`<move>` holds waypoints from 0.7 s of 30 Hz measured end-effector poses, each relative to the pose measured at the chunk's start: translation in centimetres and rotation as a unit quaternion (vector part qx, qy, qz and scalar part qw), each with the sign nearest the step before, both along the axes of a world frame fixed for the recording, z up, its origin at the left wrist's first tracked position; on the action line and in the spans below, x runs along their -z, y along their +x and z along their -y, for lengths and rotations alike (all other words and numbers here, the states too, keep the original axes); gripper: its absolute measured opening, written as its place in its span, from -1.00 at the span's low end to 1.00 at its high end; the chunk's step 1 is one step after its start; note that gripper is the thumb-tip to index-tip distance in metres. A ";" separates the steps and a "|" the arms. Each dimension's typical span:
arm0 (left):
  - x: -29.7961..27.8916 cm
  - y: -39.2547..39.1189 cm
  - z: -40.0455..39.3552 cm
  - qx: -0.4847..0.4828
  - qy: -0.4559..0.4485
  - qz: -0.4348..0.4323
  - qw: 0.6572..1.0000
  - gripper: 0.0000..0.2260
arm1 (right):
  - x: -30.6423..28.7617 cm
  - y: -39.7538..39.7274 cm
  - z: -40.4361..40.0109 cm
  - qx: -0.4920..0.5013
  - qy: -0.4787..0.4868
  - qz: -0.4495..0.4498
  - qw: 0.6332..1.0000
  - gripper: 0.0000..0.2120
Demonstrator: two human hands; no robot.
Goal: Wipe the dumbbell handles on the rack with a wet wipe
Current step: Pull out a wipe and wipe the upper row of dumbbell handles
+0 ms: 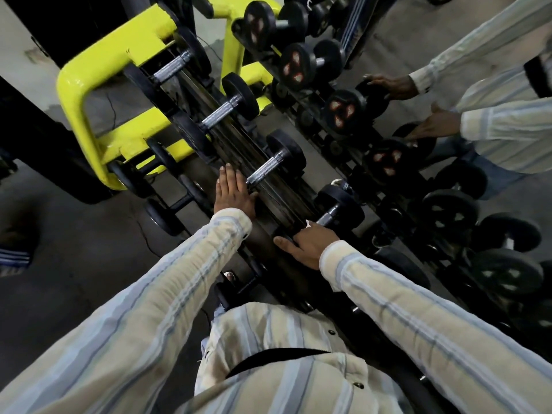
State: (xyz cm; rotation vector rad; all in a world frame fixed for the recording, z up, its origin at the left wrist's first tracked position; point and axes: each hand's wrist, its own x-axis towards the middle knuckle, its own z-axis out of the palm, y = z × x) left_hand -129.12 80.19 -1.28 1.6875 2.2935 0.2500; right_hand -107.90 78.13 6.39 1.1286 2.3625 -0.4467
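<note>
Black rack (pixel 239 150) holds chrome-handled dumbbells (pixel 265 171); hands rest there.

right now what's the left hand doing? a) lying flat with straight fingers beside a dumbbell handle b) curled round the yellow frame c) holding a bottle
a: the left hand lies flat, fingers straight, next to the dumbbell handle, gripping nothing.

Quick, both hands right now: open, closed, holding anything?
Left hand: open, fingers straight, lying flat on the dumbbell plate beside a knurled handle.
Right hand: fingers curled over a dumbbell handle; a bit of white wipe shows at its knuckles.
</note>
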 end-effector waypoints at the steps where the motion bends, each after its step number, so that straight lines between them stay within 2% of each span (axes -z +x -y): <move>1: 0.0 0.1 0.0 -0.002 0.001 -0.001 1.000 -0.32 | 0.2 -0.2 -0.2 -0.003 -0.005 0.003 1.000 0.01; 8: 0.0 0.0 -0.2 -0.001 -0.009 -0.009 1.000 -0.31 | 1.1 -0.6 -1.2 -0.015 -0.005 0.013 1.000 -0.19; 10: 0.0 0.0 -0.2 -0.003 -0.011 -0.008 1.000 -0.31 | 0.9 -0.6 -1.5 -0.026 0.015 0.011 0.999 -0.15; 14: 0.2 -0.1 -0.2 -0.002 -0.004 -0.005 1.000 -0.32 | 1.4 -0.7 -1.1 -0.039 0.017 0.064 0.997 -0.06; 18: 0.2 -0.1 -0.1 0.000 -0.004 -0.005 1.000 -0.32 | 1.0 -0.4 -1.0 -0.024 0.047 0.025 0.998 -0.02; 21: 0.1 0.0 -0.2 0.000 -0.005 0.001 1.000 -0.33 | 0.9 0.4 -0.8 -0.063 0.076 0.034 0.995 0.00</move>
